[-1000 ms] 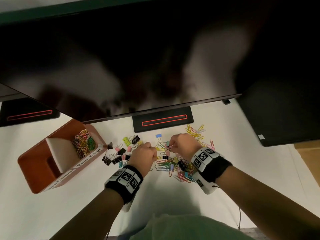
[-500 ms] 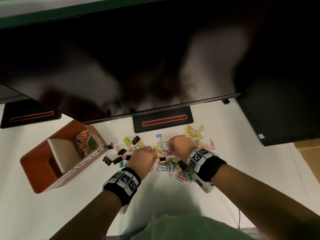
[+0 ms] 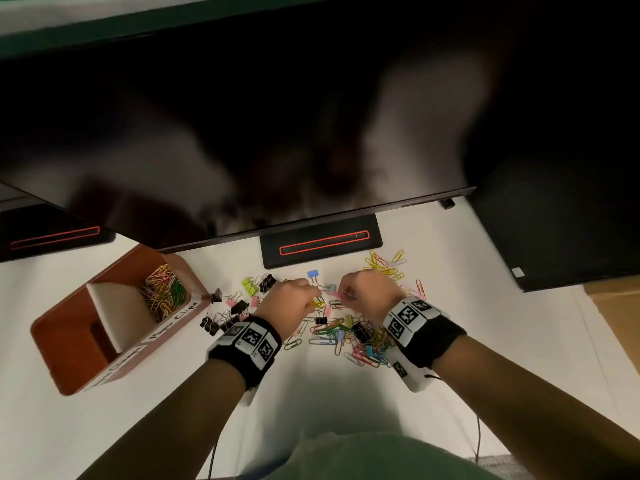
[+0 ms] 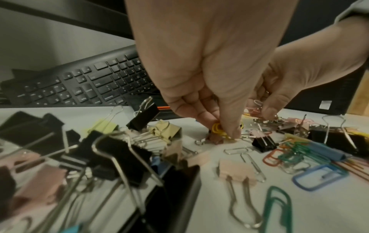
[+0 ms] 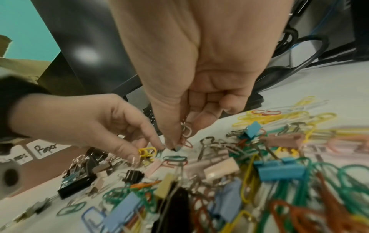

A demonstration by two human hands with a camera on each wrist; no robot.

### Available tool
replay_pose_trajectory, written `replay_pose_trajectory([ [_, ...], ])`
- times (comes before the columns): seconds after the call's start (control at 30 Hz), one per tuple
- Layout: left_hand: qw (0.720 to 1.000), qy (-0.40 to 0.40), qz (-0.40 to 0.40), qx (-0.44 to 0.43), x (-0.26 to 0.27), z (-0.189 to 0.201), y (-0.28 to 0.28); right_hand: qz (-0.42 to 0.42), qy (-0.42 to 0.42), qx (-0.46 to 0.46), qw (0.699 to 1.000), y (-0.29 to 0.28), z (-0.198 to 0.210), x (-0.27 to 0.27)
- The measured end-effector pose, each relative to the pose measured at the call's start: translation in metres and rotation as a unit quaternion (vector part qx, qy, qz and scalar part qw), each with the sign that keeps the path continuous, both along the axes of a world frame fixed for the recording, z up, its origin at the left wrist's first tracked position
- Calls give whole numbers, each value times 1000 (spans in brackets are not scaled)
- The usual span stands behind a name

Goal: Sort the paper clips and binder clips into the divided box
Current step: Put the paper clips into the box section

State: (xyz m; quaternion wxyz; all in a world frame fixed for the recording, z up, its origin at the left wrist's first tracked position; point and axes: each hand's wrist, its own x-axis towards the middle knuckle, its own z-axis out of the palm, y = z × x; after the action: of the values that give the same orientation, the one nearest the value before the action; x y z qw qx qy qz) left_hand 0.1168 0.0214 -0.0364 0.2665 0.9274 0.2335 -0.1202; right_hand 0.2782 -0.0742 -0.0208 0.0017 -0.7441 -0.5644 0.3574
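Two hands are down in the clip pile, and much of it is hard for me to read. From the head view the knuckles cover whatever the fingers hold, and the wrist views blur at their near edges, so many clips there smear together. My left hand [image 4: 201, 75] pinches yellow paper clips [image 4: 218, 129] between thumb and fingertips, low against the white desk [image 3: 329, 393]. My right hand [image 5: 191, 66] pinches a small bunch of silvery paper clips [image 5: 186, 130] just above the desk; how many, I cannot tell. The two hands sit near each other, not touching. Mixed binder clips [image 3: 239, 308] and loose paper clips [image 3: 332, 332] spread around and under both wrists. The divided box [image 3: 69, 341] stands well to the left, with coloured paper clips in its far compartment; its near compartment is shadowed. Compared with a second ago, the hands stay over the same spot and the box has barely shifted in view.
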Motion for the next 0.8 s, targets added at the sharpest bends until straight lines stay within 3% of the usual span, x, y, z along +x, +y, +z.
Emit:
replay_pose_trajectory([
  [0.3, 998, 43, 12, 41, 10, -9, 5, 63, -88, -23, 994, 5, -18, -19],
  [0.63, 986, 99, -59, 119, 12, -10, 0, 93, -60, -2, 994, 4, -14, -19],
  [0.8, 985, 99, -53, 129, 6, -14, -4, 79, -72, -76, 991, 9, -13, -26],
])
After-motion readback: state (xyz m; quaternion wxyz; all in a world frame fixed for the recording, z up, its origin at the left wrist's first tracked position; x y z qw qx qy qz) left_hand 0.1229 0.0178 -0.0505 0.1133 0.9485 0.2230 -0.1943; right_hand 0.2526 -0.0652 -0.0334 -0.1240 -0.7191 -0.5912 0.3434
